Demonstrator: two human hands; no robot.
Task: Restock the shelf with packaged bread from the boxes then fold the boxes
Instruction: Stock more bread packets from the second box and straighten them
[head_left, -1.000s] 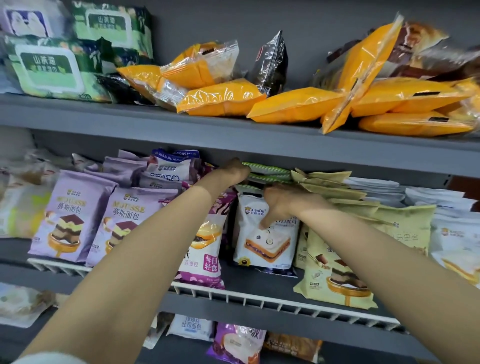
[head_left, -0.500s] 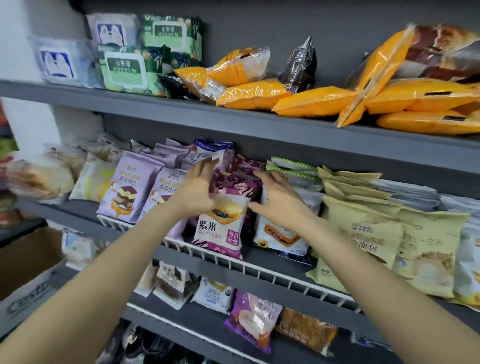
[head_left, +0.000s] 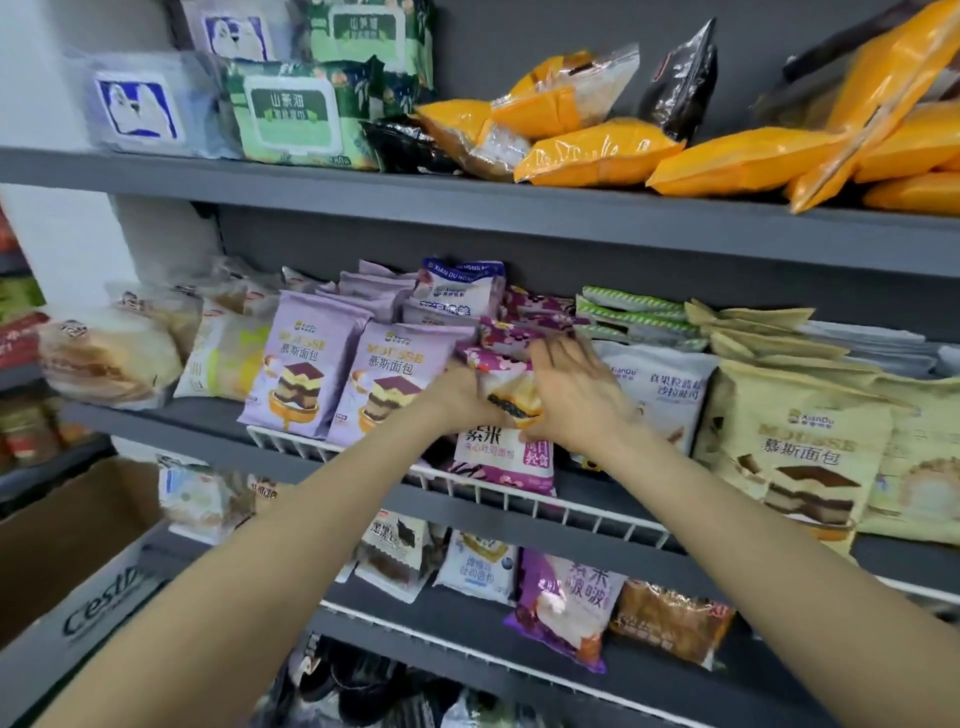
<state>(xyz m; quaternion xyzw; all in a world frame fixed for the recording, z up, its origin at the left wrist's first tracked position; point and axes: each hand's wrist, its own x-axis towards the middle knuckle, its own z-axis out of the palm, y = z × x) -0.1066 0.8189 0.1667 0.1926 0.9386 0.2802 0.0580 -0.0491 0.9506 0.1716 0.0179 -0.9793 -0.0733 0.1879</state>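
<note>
Grey middle shelf (head_left: 519, 525): purple bread packet (head_left: 506, 447) upright behind white rail (head_left: 571, 506). Left hand (head_left: 457, 397), right hand (head_left: 576, 400) clasping its upper sides. Probably light, soft, crushable; hold edges, not centre.

The light is bright and even, and the shadows are soft. It gets darker under the top grey shelf (head_left: 519, 218). The orange bags (head_left: 597, 150) above that shelf shine with little glare spots. Shelf lines bend near the picture edges. Things left of that shelf look blurry and washed out.
</note>
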